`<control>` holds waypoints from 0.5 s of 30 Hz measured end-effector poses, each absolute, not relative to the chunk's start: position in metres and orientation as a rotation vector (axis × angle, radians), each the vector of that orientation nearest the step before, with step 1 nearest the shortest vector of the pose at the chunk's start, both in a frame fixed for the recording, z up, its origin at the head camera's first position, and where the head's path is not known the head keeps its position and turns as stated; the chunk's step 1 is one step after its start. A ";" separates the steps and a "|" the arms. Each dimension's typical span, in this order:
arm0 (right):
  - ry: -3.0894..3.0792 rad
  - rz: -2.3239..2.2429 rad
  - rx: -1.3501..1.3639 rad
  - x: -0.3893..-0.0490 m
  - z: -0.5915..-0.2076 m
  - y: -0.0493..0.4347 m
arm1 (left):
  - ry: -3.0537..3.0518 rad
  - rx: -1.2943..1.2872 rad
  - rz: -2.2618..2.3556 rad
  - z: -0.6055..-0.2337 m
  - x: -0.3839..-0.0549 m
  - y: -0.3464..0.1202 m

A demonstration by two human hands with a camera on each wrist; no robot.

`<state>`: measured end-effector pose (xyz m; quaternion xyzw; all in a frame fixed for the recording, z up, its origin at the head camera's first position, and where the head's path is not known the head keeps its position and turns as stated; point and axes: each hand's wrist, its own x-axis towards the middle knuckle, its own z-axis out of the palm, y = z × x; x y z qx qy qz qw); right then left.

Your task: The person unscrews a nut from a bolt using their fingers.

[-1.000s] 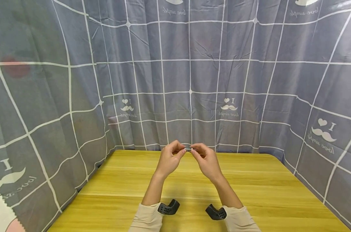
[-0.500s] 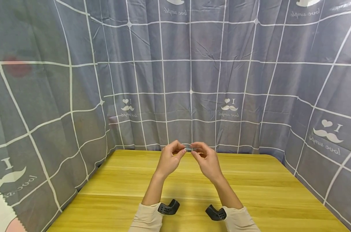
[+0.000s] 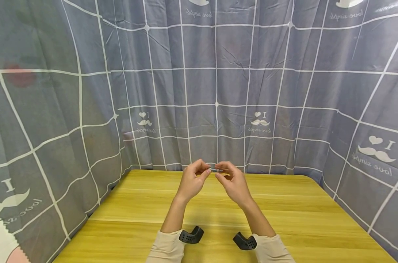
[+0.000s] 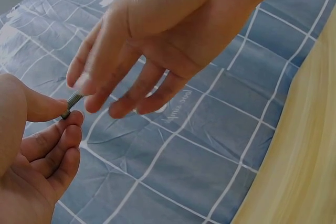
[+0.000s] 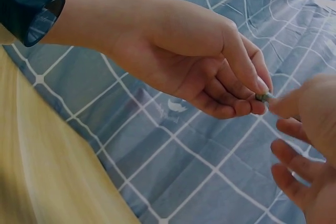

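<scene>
My left hand pinches one end of a small metal bolt between thumb and index finger, above the far part of the table. Its threaded shank points toward my right hand. In the head view, the right thumb and index finger stand parted around the bolt's right end, where a small light-coloured piece shows. The other right fingers hang loosely bent in the left wrist view. In the right wrist view, the bolt's greenish end sits between the left fingertips, and the right hand partly covers the rest.
A yellow wood-grain table lies under both hands. Grey curtains with white grid lines enclose it at the back and both sides. Black devices are worn at both wrists over light sleeves.
The right thumb and index finger were together on the bolt's right end and have now parted, uncovering the small piece there. The left hand has stayed in place, pinching the bolt.
</scene>
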<state>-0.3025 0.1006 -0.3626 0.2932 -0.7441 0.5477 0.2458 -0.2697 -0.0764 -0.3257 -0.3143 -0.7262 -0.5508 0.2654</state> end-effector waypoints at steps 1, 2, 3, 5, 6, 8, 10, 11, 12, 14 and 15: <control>-2.037 1.505 0.802 -0.302 -0.362 0.101 | -1.962 -0.850 -1.490 -0.326 -0.270 -0.076; -2.046 1.514 0.795 -0.302 -0.362 0.101 | -1.962 -0.850 -1.491 -0.326 -0.270 -0.076; -2.054 1.521 0.782 -0.301 -0.362 0.101 | -1.960 -0.849 -1.490 -0.326 -0.270 -0.076; -2.064 1.527 0.755 -0.301 -0.362 0.101 | -1.956 -0.848 -1.489 -0.326 -0.270 -0.076; -2.064 1.521 0.746 -0.301 -0.362 0.101 | -1.955 -0.847 -1.487 -0.326 -0.270 -0.076; -2.059 1.505 0.734 -0.301 -0.362 0.101 | -1.954 -0.847 -1.484 -0.326 -0.270 -0.076; -2.047 1.495 0.747 -0.302 -0.362 0.101 | -1.955 -0.849 -1.486 -0.326 -0.270 -0.076; -2.042 1.499 0.757 -0.302 -0.362 0.101 | -1.958 -0.848 -1.486 -0.326 -0.270 -0.076; -2.041 1.504 0.763 -0.301 -0.362 0.101 | -1.958 -0.846 -1.490 -0.326 -0.270 -0.076; -2.045 1.526 0.770 -0.301 -0.361 0.101 | -1.960 -0.849 -1.492 -0.326 -0.270 -0.076; -2.052 1.539 0.763 -0.301 -0.361 0.101 | -1.961 -0.848 -1.491 -0.327 -0.270 -0.075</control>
